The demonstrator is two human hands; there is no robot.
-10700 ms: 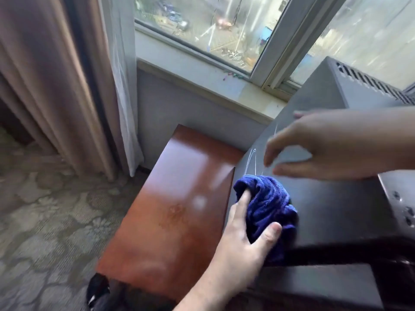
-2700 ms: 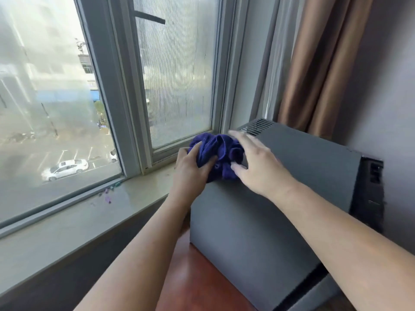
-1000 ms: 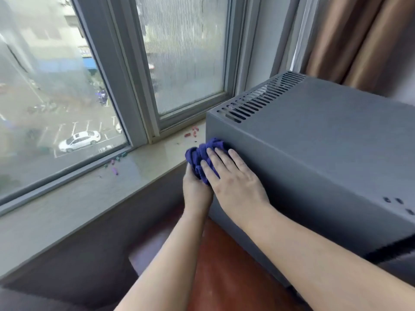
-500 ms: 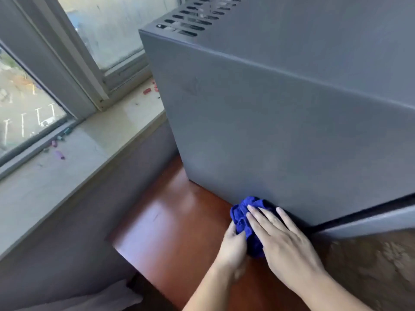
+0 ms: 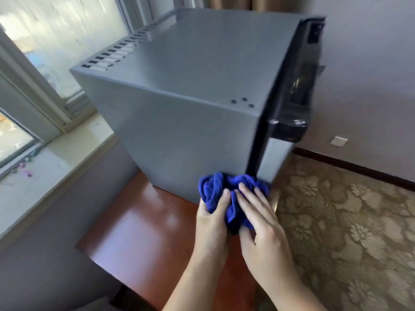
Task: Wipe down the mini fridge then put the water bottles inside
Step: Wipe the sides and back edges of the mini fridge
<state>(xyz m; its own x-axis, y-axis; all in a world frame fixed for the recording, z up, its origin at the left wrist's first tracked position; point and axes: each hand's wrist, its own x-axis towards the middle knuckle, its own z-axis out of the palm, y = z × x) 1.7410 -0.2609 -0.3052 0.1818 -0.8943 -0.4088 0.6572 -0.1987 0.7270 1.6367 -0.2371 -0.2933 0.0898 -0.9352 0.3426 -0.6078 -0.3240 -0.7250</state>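
A grey mini fridge (image 5: 190,122) stands on a reddish-brown wooden table (image 5: 139,232), its black door (image 5: 289,90) at the right and closed. A bunched blue cloth (image 5: 215,187) is pressed against the bottom front corner of the fridge's side, next to the door edge. My left hand (image 5: 212,218) grips the cloth from the left, thumb up on it. My right hand (image 5: 260,221) lies on the cloth with fingers straight, pressing it to the fridge. No water bottles are in view.
A pale window sill (image 5: 51,162) with small coloured bits runs along the left under the window (image 5: 56,30). Patterned carpet (image 5: 348,232) covers the floor at the right. A grey wall (image 5: 368,63) with a dark skirting stands behind the fridge door.
Both hands and the cloth have slid right along the bottom of the fridge's side to the front corner. My view has pulled back and turned right, showing the door.
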